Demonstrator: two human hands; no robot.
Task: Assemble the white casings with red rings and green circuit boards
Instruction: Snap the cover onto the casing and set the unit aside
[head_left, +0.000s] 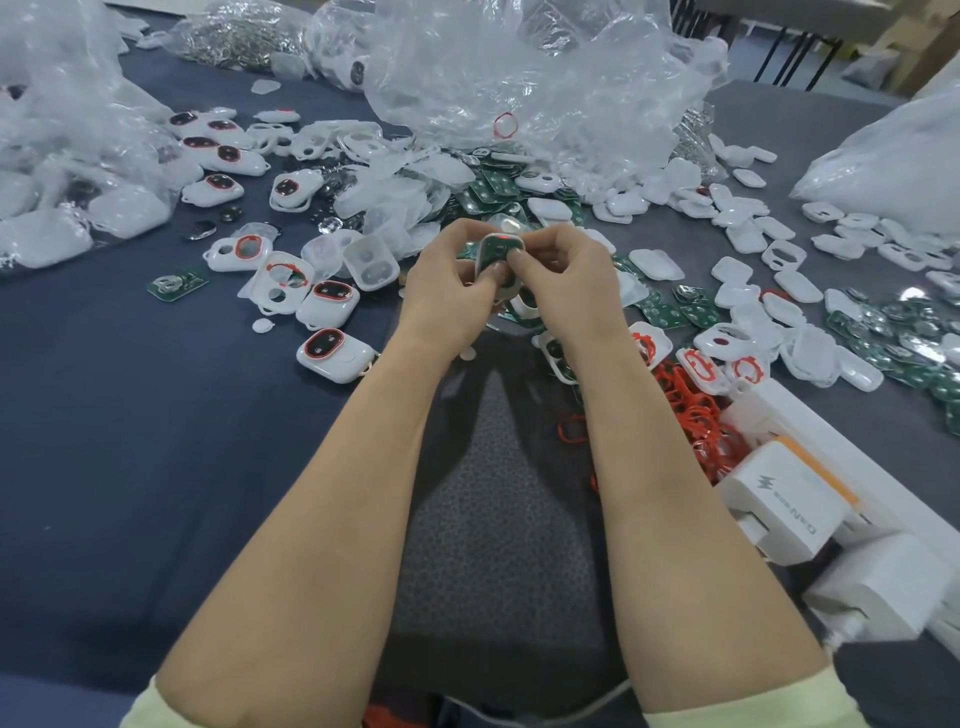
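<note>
Both hands meet at the table's middle around one white casing (496, 248) with a green circuit board seated in it. My left hand (451, 283) grips its left side, thumb on the board. My right hand (563, 273) pinches the right side, fingertips pressing the board. A bit of red shows at the casing's top edge. Loose red rings (693, 415) lie in a heap to the right of my right forearm. More green boards (493, 189) are piled just beyond my hands.
Finished casings with red rings (332, 351) lie scattered at left. Empty white casings (748, 236) and boards (883, 338) spread to the right. Crumpled clear plastic bags (519, 78) fill the back. White charger boxes (779, 499) sit at the right front edge.
</note>
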